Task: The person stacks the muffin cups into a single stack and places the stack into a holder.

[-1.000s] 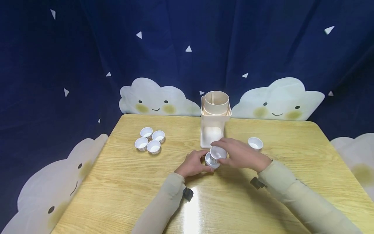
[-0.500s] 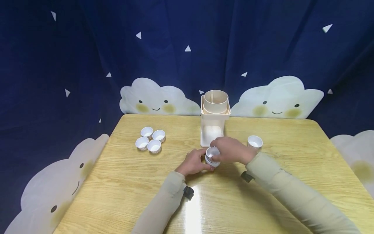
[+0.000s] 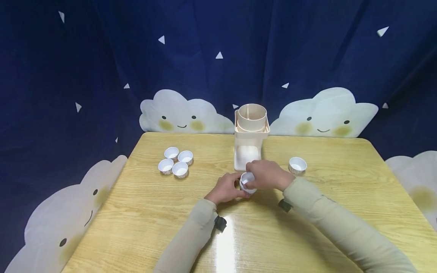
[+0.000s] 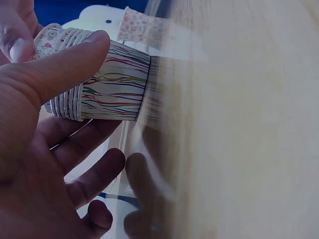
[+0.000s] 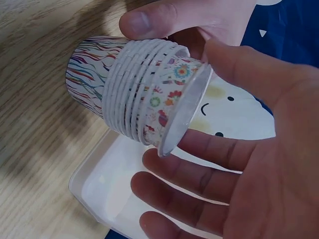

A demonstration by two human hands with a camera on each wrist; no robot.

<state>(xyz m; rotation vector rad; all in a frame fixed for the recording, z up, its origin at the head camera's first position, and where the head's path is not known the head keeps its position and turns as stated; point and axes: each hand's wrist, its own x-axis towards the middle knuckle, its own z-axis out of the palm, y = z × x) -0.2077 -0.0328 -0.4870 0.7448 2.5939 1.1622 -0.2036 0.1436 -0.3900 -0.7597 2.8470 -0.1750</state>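
A stack of nested paper cups (image 4: 115, 84) stands upright on the table, with wavy coloured lines on its lowest cup and several white rims above. My left hand (image 3: 226, 188) grips the stack between thumb and fingers. The topmost paper cup (image 5: 167, 102), printed with flowers, sits partly sunk in the stack, its wall still showing above the other rims. My right hand (image 3: 268, 175) holds this cup near its rim, thumb on one side and fingers on the other. In the head view both hands cover much of the stack.
Just behind the hands stands a cream plastic holder (image 3: 250, 134) with a round tube on top and a tray-like base. Several paper cups (image 3: 180, 169) are grouped on the left of the wooden table (image 3: 136, 220). One more paper cup (image 3: 297, 165) stands at right.
My right hand has moved left and lowered the flowered cup from above the stack into its top. My left hand has stayed around the stack.
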